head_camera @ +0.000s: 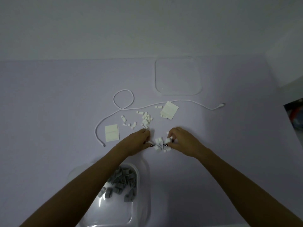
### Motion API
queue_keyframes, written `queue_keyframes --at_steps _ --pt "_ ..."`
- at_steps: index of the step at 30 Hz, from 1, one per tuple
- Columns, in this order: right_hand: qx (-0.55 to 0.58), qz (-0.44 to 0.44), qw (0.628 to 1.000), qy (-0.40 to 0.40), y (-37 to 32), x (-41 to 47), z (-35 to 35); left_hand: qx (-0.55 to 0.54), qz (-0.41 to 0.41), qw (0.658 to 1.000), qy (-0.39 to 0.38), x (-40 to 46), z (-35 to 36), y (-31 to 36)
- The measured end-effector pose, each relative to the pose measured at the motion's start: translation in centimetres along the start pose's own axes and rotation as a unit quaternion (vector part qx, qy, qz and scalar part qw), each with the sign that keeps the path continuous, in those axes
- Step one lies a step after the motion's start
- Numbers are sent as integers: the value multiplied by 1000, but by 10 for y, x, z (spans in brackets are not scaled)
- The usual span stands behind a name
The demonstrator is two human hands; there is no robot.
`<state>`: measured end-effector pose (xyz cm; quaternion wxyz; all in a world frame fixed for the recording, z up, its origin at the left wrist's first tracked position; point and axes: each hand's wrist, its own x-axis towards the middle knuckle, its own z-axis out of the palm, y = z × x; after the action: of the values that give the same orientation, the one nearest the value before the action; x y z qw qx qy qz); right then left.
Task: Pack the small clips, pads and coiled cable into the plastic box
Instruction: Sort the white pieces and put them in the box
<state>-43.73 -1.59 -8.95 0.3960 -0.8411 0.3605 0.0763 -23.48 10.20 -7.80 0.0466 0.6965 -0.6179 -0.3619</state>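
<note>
Gathering the small white plastic clips (159, 143) at frame centre: your left hand (139, 141) and right hand (178, 141) sit either side of that little heap, fingers curled inward. The right hand pinches a clip or two at its fingertips; the left is curled at the heap's edge, but whether it actually holds a clip I can't tell.

To do this well, cup both hands and sweep the heap together before lifting, since these bits are light & will likely scatter. Lift low, then carry to the clear plastic box (141, 190) at bottom centre, partly under your left forearm. It already holds a pile of clips, which look grey in the shadow, bunched at its upper end; the rest of its floor shows bare.

More clips (146, 118) lie loose just above your hands. Two cream rectangular pads wait, one left of centre (112, 133), one right of centre (169, 110). The thin white cable (123, 99) is strung across the lilac tabletop (49, 95), not coiled yet. The clear lid (177, 76) lies upper right.
</note>
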Motion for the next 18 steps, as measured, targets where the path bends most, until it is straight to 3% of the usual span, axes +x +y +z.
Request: queue_keyframes --at_steps 3,5,9,11,13,14,15,17,18 --pt "134 61 988 54 1 -4 -3 -115 -25 992 50 -8 -1 -6" --pt "267 129 954 48 -1 -7 -10 -201 -53 974 85 -13 -4 -6" --pt "605 176 776 -15 3 -15 -21 -429 -71 898 63 -22 -13 10" --pt "658 167 734 -34 3 -20 -23 -466 -69 880 56 -23 -14 19" --pt "671 185 718 -28 -2 -23 -23 -521 -71 850 40 -21 -11 23" --pt "655 205 728 -17 -4 -24 -22 -565 -73 821 31 -19 -9 25" --pt "611 221 760 1 -7 -25 -19 -620 -79 781 24 -17 -9 27" --pt "434 215 874 32 -12 -25 -11 -707 -92 701 18 -13 -9 32" --pt "325 192 925 39 -16 -25 -6 -721 -99 685 22 -11 -10 35"
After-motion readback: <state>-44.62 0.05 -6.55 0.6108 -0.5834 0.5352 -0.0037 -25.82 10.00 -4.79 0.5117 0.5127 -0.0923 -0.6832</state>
